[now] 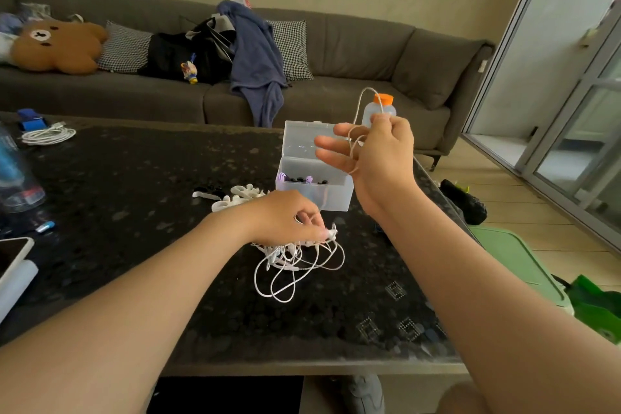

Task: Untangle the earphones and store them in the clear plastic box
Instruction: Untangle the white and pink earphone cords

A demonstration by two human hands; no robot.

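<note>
Pinching the earphones (297,264), left hand (285,217) low, right hand (381,153) raised.

Bear cushion (57,45) on grey sofa (353,44)

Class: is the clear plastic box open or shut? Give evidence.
Open: the clear plastic box has its lid standing up behind it.

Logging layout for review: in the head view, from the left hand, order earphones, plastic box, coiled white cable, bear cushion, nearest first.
1. earphones, held by the left hand.
2. plastic box, just behind, to the right.
3. coiled white cable, far left.
4. bear cushion, on the sofa beyond.
</note>
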